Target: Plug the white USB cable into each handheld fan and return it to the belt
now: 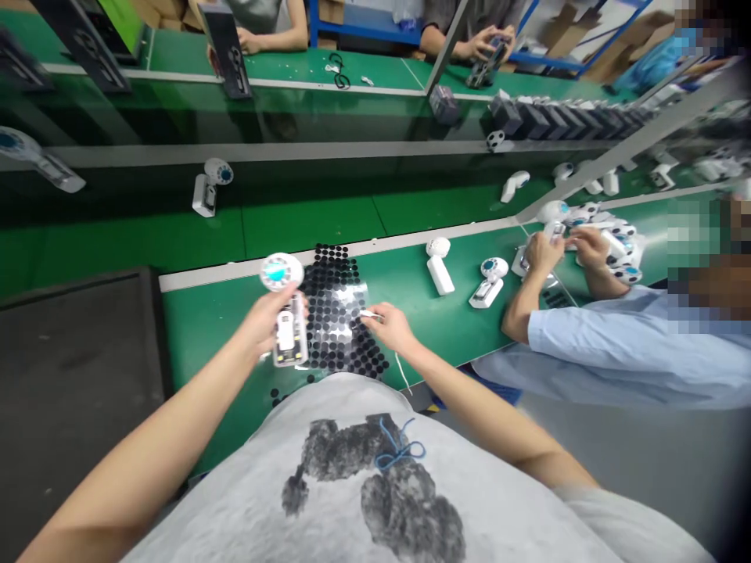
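Nearest to me, past the pale grey shirt with its dark print point(337, 450), the person's right hand point(392, 327) pinches a small white plug-like piece point(367, 313) between its fingers, and a thin white cord point(402, 374) trails below that hand toward the front edge of the green worktop point(211, 317). The left hand point(265, 322) has its fingers wrapped round a white handheld device with a round, turquoise-centred head and an open-faced handle point(286, 332), held upright above the worktop, its inner parts facing up. The two pieces are apart, with a sheet of black round dots on clear film point(337, 313) lying beneath and between them. I'd judge the step in hand to be one of having both pieces up and ready; a next move would call for a steady left hold and a fine, careful turn of the plug-like piece, whose end is too small for me to make out. Farther right lie two more white devices, one with its back up point(440, 267), the other open-faced point(488, 284); beside them a co-worker in a light blue sleeve point(563, 328) handles another. Beyond runs a green belt point(310, 207) with white devices spaced along it, and past that, people at a far green worktop point(375, 72) hold dark things near a row of dark boxes point(540, 119).
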